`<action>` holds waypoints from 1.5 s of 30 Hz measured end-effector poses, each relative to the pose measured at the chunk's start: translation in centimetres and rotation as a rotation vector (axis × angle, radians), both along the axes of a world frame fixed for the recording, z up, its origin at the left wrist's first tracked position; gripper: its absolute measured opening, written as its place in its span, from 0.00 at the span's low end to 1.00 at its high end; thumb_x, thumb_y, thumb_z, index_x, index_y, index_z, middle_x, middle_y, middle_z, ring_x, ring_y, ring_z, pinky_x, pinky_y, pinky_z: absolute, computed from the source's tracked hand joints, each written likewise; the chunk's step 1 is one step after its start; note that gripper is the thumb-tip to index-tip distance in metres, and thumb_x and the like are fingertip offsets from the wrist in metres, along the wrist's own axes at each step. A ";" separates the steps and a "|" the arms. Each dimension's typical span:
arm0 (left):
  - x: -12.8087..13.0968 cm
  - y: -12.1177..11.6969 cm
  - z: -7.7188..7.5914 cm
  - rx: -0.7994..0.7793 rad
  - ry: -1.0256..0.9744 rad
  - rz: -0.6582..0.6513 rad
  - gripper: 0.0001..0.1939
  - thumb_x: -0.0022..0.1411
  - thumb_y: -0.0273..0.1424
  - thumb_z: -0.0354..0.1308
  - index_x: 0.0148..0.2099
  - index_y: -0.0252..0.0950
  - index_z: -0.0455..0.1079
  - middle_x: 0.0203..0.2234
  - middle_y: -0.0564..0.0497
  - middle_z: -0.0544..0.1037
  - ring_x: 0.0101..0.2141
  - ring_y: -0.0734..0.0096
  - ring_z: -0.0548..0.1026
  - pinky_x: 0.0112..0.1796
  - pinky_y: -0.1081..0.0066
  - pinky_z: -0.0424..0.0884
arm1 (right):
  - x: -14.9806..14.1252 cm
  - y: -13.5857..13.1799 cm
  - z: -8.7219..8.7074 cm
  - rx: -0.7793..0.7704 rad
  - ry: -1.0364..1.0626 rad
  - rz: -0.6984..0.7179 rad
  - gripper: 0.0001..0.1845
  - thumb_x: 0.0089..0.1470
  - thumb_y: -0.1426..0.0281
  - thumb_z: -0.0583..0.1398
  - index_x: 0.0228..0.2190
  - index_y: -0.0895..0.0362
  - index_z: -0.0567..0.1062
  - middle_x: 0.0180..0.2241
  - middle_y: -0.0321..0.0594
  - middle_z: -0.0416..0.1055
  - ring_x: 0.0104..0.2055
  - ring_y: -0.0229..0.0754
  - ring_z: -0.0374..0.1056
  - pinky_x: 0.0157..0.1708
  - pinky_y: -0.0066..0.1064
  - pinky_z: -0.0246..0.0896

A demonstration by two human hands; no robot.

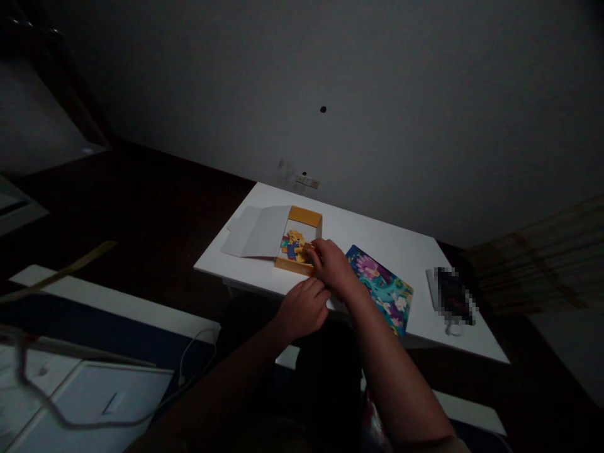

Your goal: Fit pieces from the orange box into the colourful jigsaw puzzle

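Note:
An orange cardboard box lies on the white table with its white lid flap folded out to the left. Inside it is a small heap of colourful puzzle pieces, yellow, blue and green. My right hand reaches over the box's right front corner, its thumb and fingertips pinched on a yellowish-brown puzzle piece. Just in front of the box, at the table edge, my left hand has its fingers curled close to the right wrist; whatever they hold is hidden. A bright picture board lies right of my right forearm.
A dark, blurred-out device with a white edge sits at the right of the white table. Behind the table rises a grey wall with a socket. A pale cable runs at the lower left.

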State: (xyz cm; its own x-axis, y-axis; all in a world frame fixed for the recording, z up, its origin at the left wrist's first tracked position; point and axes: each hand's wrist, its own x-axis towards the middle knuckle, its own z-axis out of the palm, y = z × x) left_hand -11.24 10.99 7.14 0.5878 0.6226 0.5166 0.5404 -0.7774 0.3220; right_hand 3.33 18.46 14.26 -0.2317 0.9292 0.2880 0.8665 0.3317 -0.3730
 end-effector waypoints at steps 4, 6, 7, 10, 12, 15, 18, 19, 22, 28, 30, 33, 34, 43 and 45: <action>0.0 -0.1 0.4 -0.023 0.006 -0.001 0.12 0.70 0.28 0.59 0.54 0.37 0.77 0.48 0.43 0.82 0.53 0.53 0.78 0.54 0.55 0.78 | 0.6 -0.5 0.1 0.091 0.009 0.041 0.14 0.74 0.62 0.58 0.50 0.53 0.82 0.44 0.48 0.82 0.48 0.54 0.74 0.52 0.44 0.66; 0.1 -0.2 0.6 -0.016 0.025 -0.010 0.13 0.72 0.30 0.60 0.56 0.37 0.77 0.51 0.43 0.82 0.55 0.53 0.78 0.56 0.54 0.77 | 0.6 0.2 0.2 0.147 0.092 -0.042 0.17 0.75 0.60 0.57 0.54 0.52 0.82 0.45 0.48 0.83 0.48 0.55 0.74 0.52 0.45 0.67; 0.1 -0.2 0.6 -0.002 0.038 -0.017 0.13 0.73 0.31 0.60 0.57 0.37 0.77 0.53 0.42 0.82 0.57 0.52 0.78 0.57 0.53 0.76 | 0.4 0.7 0.3 0.162 0.120 -0.075 0.19 0.75 0.60 0.56 0.56 0.52 0.81 0.46 0.48 0.83 0.49 0.56 0.74 0.53 0.46 0.68; 0.1 -0.2 0.5 0.046 0.079 -0.042 0.17 0.76 0.37 0.61 0.62 0.36 0.75 0.61 0.40 0.81 0.64 0.50 0.75 0.63 0.50 0.71 | -0.3 2.4 1.0 0.176 0.114 -0.104 0.23 0.76 0.60 0.54 0.62 0.53 0.78 0.54 0.52 0.82 0.56 0.59 0.73 0.59 0.52 0.67; 0.0 0.0 0.3 0.058 0.101 -0.059 0.22 0.76 0.39 0.63 0.66 0.37 0.73 0.64 0.40 0.79 0.65 0.51 0.75 0.65 0.50 0.69 | -0.5 2.5 1.6 0.197 0.097 -0.101 0.25 0.75 0.61 0.53 0.66 0.55 0.75 0.63 0.56 0.77 0.62 0.61 0.69 0.63 0.56 0.64; -0.2 0.1 0.2 0.064 0.137 -0.081 0.24 0.74 0.38 0.66 0.68 0.38 0.71 0.62 0.42 0.80 0.63 0.52 0.76 0.64 0.52 0.69 | 0.5 0.0 1.9 0.263 0.184 -0.121 0.25 0.76 0.61 0.51 0.64 0.55 0.75 0.65 0.54 0.75 0.64 0.58 0.70 0.66 0.54 0.64; -0.2 0.1 0.3 0.075 0.171 -0.084 0.18 0.74 0.36 0.66 0.62 0.38 0.74 0.53 0.45 0.82 0.56 0.54 0.78 0.57 0.55 0.72 | 2.6 -5.2 0.3 0.334 0.325 -0.216 0.21 0.76 0.62 0.50 0.56 0.54 0.79 0.55 0.52 0.81 0.57 0.54 0.75 0.59 0.50 0.70; -0.2 0.0 0.4 0.078 0.176 -0.082 0.16 0.75 0.36 0.66 0.61 0.39 0.74 0.50 0.46 0.82 0.53 0.54 0.79 0.54 0.55 0.72 | 3.4 -7.2 -0.6 0.342 0.345 -0.259 0.20 0.76 0.62 0.51 0.54 0.54 0.79 0.52 0.51 0.81 0.55 0.54 0.76 0.58 0.50 0.72; 0.2 -0.2 0.3 0.100 0.167 -0.078 0.12 0.77 0.34 0.62 0.59 0.38 0.75 0.45 0.48 0.82 0.46 0.56 0.79 0.49 0.56 0.74 | 5.7 -12.9 -3.6 0.361 0.298 -0.338 0.18 0.74 0.62 0.55 0.55 0.53 0.79 0.52 0.51 0.82 0.56 0.57 0.77 0.58 0.55 0.73; 1.3 -0.2 -0.4 0.128 0.101 -0.167 0.08 0.81 0.31 0.57 0.55 0.37 0.76 0.43 0.45 0.82 0.49 0.57 0.80 0.50 0.58 0.77 | 8.5 -18.3 -7.5 0.170 0.073 -0.217 0.25 0.70 0.63 0.61 0.66 0.49 0.76 0.69 0.49 0.74 0.74 0.63 0.66 0.69 0.66 0.64; 1.5 0.1 -0.2 0.124 0.117 -0.197 0.08 0.81 0.31 0.56 0.55 0.36 0.76 0.43 0.44 0.81 0.47 0.57 0.81 0.47 0.59 0.78 | 9.0 -18.5 -7.9 0.164 0.052 -0.228 0.23 0.71 0.63 0.62 0.64 0.48 0.78 0.68 0.47 0.75 0.73 0.63 0.67 0.68 0.65 0.66; 1.6 0.6 0.7 0.095 0.173 -0.225 0.07 0.80 0.31 0.58 0.54 0.36 0.76 0.42 0.45 0.81 0.44 0.56 0.81 0.43 0.60 0.79 | 9.4 -18.3 -8.1 0.199 0.049 -0.243 0.20 0.73 0.63 0.61 0.62 0.47 0.81 0.66 0.46 0.78 0.71 0.60 0.70 0.67 0.63 0.68; 1.7 0.8 1.1 0.077 0.178 -0.225 0.07 0.80 0.31 0.58 0.53 0.36 0.76 0.42 0.45 0.81 0.44 0.56 0.81 0.43 0.60 0.79 | 9.5 -18.1 -8.1 0.206 0.056 -0.248 0.19 0.73 0.64 0.60 0.61 0.47 0.82 0.64 0.45 0.79 0.70 0.60 0.71 0.67 0.62 0.68; 2.3 2.7 4.5 -0.142 -0.234 -0.142 0.14 0.85 0.34 0.50 0.53 0.39 0.77 0.43 0.48 0.84 0.44 0.65 0.83 0.46 0.65 0.80 | 8.4 -16.8 -7.6 0.211 0.188 -0.412 0.20 0.77 0.62 0.54 0.55 0.53 0.84 0.55 0.49 0.84 0.61 0.58 0.77 0.63 0.58 0.71; 1.3 4.1 5.8 -0.064 -0.324 -0.066 0.14 0.85 0.35 0.50 0.55 0.38 0.78 0.44 0.47 0.85 0.46 0.63 0.83 0.49 0.62 0.80 | 8.1 -16.7 -7.4 0.206 0.203 -0.448 0.21 0.77 0.61 0.53 0.54 0.54 0.84 0.53 0.51 0.85 0.58 0.58 0.78 0.62 0.57 0.71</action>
State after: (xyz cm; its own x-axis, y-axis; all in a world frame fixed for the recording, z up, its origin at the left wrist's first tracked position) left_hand -9.95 15.07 12.90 0.4397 0.6260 0.6441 0.3508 -0.7798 0.5184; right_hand 11.42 1.78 6.89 0.2545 0.8438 0.4725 0.8571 0.0295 -0.5143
